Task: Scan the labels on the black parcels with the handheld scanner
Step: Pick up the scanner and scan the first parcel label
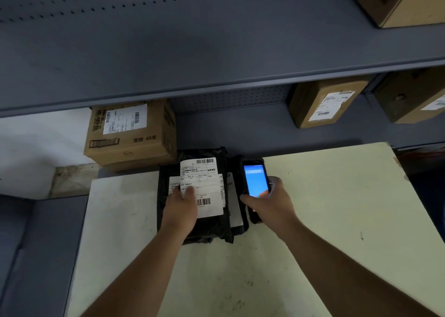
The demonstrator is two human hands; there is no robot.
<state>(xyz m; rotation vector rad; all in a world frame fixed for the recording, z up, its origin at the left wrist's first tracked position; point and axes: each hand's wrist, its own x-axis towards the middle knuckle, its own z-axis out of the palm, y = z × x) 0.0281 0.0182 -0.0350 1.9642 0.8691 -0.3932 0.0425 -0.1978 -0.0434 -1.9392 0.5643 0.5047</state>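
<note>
Plainly, the risk is sitting closest to the person: the left hand [181, 206] is pressing down on the top parcel [192, 196], thumb lying across the lower part of its label [201, 186]. If that thumb is creeping toward the lower barcode, the read is likely failing. The right hand [267, 202] is wrapping tight round the scanner [255, 184], fingers closed on its body, screen glowing blue and facing up. Its nose is pointing past the stack toward the shelf [216, 133], not at any code, so a trigger pull now is probably catching nothing, or a wrong label.

Parcel and scanner are sitting side by side on the pale table [325, 196], the scanner just right of the stack and overlapping its edge. A second parcel [237, 210] is peeking out underneath, its label mostly hidden; whether more are lying below I cannot tell. Farther back, a box [131, 133] is resting with barcodes facing out, which a stray beam could be picking up.
</note>
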